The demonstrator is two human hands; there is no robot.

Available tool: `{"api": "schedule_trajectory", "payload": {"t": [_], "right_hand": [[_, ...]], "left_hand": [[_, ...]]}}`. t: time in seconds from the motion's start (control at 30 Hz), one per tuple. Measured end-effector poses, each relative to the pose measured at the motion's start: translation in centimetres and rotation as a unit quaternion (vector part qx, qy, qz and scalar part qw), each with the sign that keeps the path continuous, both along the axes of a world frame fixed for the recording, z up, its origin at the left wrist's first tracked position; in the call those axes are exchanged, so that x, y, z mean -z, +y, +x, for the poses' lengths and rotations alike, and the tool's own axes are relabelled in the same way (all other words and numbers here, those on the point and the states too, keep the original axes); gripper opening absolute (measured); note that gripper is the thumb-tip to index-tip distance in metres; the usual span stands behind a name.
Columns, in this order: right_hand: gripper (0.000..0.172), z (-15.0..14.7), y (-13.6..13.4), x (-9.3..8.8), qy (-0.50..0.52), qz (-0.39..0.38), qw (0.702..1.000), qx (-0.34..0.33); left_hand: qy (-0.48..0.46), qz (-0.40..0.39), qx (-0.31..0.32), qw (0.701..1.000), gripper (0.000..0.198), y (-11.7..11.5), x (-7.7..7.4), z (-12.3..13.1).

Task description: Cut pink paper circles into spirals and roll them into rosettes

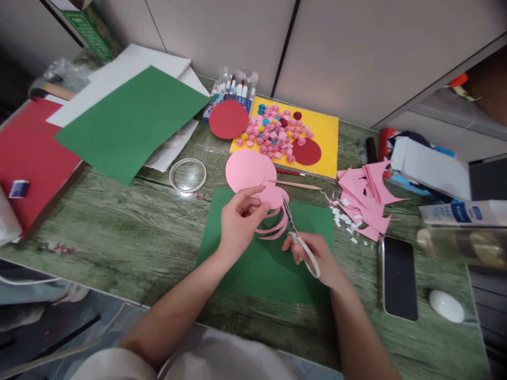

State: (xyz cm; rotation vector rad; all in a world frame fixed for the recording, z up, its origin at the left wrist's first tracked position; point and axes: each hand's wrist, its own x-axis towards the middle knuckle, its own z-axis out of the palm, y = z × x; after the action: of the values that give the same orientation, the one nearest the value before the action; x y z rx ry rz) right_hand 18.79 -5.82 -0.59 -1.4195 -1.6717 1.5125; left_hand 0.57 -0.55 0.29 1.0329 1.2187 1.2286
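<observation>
My left hand (pixel 242 219) is closed, pinching a pink paper piece (pixel 276 196) with a rounded edge. In my right hand (pixel 317 250) are white-handled scissors (pixel 304 248), their blades pointing up at the right edge of that paper. Thin curved pink strips (pixel 277 228) hang or lie just below it, over a green sheet (pixel 253 274). Behind my left hand lie larger pink paper circles (pixel 245 170). A pencil (pixel 297 184) lies to the right of these circles.
Small pink, blue and yellow paper balls (pixel 277 132) cover part of a yellow sheet (pixel 327 137). Red circles (pixel 228 120), a tape roll (pixel 188 175) and a large green sheet (pixel 130 121) lie left. Pink scraps (pixel 366 195), a phone (pixel 400 279) and a mouse (pixel 446 306) lie right.
</observation>
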Motion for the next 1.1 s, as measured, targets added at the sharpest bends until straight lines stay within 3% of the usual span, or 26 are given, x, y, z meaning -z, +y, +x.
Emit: {"api": "schedule_trajectory", "payload": {"t": [0.33,1.1], "right_hand": [[0.051,0.27,0.03,-0.12,0.024,-0.015,1.000,-0.002],[0.046,0.08,0.31,-0.61,0.000,-0.044,0.999,-0.012]], "left_hand": [[0.050,0.000,0.050,0.997,0.031,0.26,-0.12,-0.38],[0.029,0.023,-0.006,0.999,0.022,0.60,-0.14,-0.75]]}}
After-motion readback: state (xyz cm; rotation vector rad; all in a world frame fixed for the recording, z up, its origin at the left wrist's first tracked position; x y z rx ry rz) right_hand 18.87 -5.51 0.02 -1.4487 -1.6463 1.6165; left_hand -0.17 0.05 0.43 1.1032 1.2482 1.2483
